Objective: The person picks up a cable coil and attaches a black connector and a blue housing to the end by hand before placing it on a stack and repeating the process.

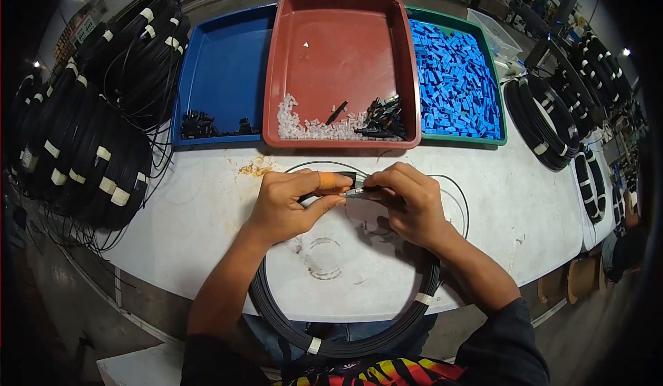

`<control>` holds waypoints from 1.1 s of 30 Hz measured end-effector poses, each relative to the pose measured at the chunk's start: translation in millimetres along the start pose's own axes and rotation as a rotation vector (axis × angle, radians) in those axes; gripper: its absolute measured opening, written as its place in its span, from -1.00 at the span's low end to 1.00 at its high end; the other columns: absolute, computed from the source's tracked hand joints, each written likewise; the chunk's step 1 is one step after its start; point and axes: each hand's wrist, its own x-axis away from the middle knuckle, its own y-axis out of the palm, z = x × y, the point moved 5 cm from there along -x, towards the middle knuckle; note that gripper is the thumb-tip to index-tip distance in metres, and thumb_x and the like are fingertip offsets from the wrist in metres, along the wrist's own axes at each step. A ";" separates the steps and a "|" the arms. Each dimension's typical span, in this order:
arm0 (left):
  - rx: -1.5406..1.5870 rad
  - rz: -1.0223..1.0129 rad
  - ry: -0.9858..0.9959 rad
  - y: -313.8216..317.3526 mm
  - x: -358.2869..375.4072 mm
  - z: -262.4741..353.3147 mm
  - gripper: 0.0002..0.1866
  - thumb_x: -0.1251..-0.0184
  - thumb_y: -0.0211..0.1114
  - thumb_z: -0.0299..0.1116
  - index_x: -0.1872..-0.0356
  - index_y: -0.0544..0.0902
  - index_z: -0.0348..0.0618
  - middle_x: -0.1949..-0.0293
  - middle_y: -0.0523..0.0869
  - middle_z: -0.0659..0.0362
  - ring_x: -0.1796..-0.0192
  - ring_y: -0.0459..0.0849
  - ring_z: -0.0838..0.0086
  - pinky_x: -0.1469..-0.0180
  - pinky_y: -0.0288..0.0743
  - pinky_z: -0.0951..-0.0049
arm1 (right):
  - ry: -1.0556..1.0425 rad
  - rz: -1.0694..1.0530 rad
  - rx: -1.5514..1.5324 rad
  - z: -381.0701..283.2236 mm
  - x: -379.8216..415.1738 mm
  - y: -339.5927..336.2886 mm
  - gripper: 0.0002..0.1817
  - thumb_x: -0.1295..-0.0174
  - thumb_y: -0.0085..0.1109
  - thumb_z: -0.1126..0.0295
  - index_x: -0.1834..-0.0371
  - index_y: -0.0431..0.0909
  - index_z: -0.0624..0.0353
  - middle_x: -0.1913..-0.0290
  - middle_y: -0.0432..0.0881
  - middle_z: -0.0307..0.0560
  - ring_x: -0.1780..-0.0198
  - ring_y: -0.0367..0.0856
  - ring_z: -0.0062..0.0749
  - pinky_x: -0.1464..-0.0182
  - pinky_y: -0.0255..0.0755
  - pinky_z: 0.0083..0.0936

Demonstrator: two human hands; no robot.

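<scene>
Both my hands meet over the white table, with fingertips pinched together. My left hand (286, 203), with orange tape around a finger, is closed on a small black connector (357, 177). A greyish-silver end (353, 193) shows just below it, between the fingertips. My right hand (413, 203) is closed on the same small parts from the other side; its fingers hide most of what they grip. Below my hands, a coil of black cable (359, 348) bound with white tape overhangs the table's front edge. A thin loose loop of cable (467, 210) arcs out beside my right hand.
Behind my hands stand a blue tray (221, 75) with black pieces, a red tray (338, 47) with clear and black pieces, and a green tray (503, 134) full of blue clips (456, 82). Taped cable coils are stacked left (76, 151) and right (542, 120).
</scene>
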 end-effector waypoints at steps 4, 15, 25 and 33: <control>0.133 -0.003 -0.058 0.9 1.7 -7.3 -0.65 0.01 0.62 -0.59 0.11 0.82 -0.32 0.25 0.88 0.02 0.25 0.89 0.39 0.17 0.73 0.51 | 0.035 -0.003 -0.047 3.5 1.2 5.2 -0.58 0.04 0.34 0.75 0.07 0.64 0.14 0.23 0.65 -0.11 0.19 0.62 -0.13 0.16 0.50 -0.28; 0.011 -0.202 -0.023 9.5 3.0 -10.8 -0.55 0.36 0.76 -0.36 0.30 0.86 -0.28 0.59 0.72 0.14 0.49 0.61 0.38 0.19 0.50 0.40 | -0.085 -0.132 -0.009 -7.0 -1.3 3.8 -0.59 0.15 0.37 0.73 0.18 0.66 0.10 0.28 0.60 -0.16 0.27 0.54 -0.20 0.20 0.37 -0.34; -0.146 -0.204 0.087 11.5 3.2 -3.1 -0.72 0.28 0.65 -0.32 0.43 0.85 -0.10 0.64 0.71 0.19 0.53 0.67 0.25 0.26 0.53 0.33 | -0.058 -0.185 -0.027 -8.8 -3.2 6.6 -0.57 0.23 0.30 0.77 0.23 0.65 0.13 0.36 0.54 -0.15 0.35 0.46 -0.17 0.28 0.36 -0.31; -0.156 -0.190 0.050 12.2 3.1 -5.3 -0.77 0.28 0.62 -0.32 0.48 0.83 -0.08 0.61 0.74 0.14 0.51 0.72 0.23 0.30 0.53 0.29 | -0.073 -0.223 -0.004 -7.8 -2.0 8.5 -0.54 0.33 0.43 0.64 0.23 0.60 0.13 0.31 0.56 -0.13 0.32 0.51 -0.13 0.22 0.39 -0.29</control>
